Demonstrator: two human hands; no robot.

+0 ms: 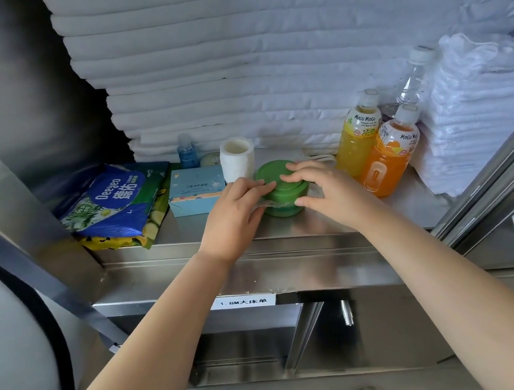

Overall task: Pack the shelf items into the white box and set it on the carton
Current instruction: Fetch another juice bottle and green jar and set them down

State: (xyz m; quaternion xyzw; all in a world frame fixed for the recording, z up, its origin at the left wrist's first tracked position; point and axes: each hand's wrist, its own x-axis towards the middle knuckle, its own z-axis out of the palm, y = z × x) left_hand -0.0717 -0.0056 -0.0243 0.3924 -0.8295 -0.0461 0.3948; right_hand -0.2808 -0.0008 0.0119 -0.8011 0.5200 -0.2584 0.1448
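Observation:
A round green container (274,175) with a green lid stands on the steel shelf (287,233). My left hand (235,217) grips its left side, fingers curled over the lid edge. My right hand (324,190) grips its right side, fingertips on the lid and thumb low on the body. Left of it lie a light blue box (196,188), a blue wipes pack (111,202) on other packets, a white paper roll (237,158), a small blue bottle (187,151) and a small round tin (209,159). No white box or carton is in view.
Two Mogu Mogu juice bottles, yellow (357,134) and orange (390,156), stand right of the container, a clear water bottle (414,80) behind them. Folded white linen (263,61) fills the back; white towels (475,111) are stacked at right. A labelled steel ledge (246,301) runs below.

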